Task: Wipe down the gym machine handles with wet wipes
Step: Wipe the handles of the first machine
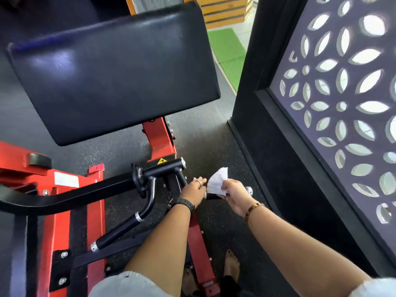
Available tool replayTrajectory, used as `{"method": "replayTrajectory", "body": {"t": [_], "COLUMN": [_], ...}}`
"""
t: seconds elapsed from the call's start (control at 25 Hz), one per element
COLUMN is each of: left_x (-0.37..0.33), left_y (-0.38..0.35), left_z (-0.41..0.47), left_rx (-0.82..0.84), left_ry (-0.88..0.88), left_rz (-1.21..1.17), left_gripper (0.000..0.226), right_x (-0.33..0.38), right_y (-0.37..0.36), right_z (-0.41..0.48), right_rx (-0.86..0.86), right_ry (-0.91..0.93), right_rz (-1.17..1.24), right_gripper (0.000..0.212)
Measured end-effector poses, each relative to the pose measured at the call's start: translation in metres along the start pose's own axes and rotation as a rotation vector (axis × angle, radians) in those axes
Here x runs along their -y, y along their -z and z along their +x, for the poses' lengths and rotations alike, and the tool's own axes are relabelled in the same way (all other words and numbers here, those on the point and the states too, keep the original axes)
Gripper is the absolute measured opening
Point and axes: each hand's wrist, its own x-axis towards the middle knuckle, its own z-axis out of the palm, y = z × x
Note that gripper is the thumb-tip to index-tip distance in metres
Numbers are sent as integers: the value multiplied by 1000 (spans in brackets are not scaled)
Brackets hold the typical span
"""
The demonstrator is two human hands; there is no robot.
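The black pad (113,71) is blurred and hides much of the red frame (62,189) under it. The frame runs off the left and bottom edges, and the patterned screen (334,108) is cut off at the right edge. The left handle (120,230) lies bare. The right handle (212,197) is mostly covered, with only a short black stretch and its silver end cap (249,190) showing. The left hand (194,190) wraps round it. The right hand (234,197) pinches a crumpled white wipe (217,182) between the two hands, just over that handle. Whether the wipe touches it cannot be told.
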Motion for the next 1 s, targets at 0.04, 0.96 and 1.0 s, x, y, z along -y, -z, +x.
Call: {"method": "replayTrajectory", "body": {"t": [0.04, 0.96, 1.0], "left_x": [-7, 53, 57], "left_y": [10, 184, 188], "left_z": [0, -131, -137], "left_rx": [-29, -448, -493], "left_ry": [30, 121, 111], "left_rz": [-113, -1374, -1396], "left_gripper": [38, 46, 47], "right_x": [11, 31, 30], "right_y": [-5, -212, -219], "right_z": [-5, -82, -83], "right_rx": [55, 491, 524], "right_ry": [24, 248, 234], "right_rz": [-83, -205, -226], "right_gripper": [25, 20, 23]}}
